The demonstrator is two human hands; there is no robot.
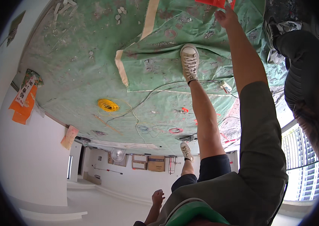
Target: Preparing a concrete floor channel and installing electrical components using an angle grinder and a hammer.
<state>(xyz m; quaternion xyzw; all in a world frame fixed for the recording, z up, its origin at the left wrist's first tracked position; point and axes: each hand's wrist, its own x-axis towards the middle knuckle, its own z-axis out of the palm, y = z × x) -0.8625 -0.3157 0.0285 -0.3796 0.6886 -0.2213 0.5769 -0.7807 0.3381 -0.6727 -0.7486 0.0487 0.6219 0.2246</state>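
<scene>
My right arm, in a dark olive sleeve, stretches to the top edge of the picture. There my right hand (226, 18) is closed at the edge of a bright red, flat-sided piece (210, 2); the frame cuts it off, so its kind is unclear. A small pale bit lies by the fingertips. Far from it, at the bottom, my left hand (158, 197) is raised with its fingers loosely bent and nothing seen in it. My beige lace-up shoe (190, 62) stands on a wrinkled green floor covering (159, 71).
A coil of yellow wire (108, 105) and a red coil (175, 130) lie on the green sheet. Cables run to a white power strip (225, 87). Another person's dark trouser leg (299, 47) is at the right. Cardboard boxes (156, 164) and a fan (118, 154) stand farther off.
</scene>
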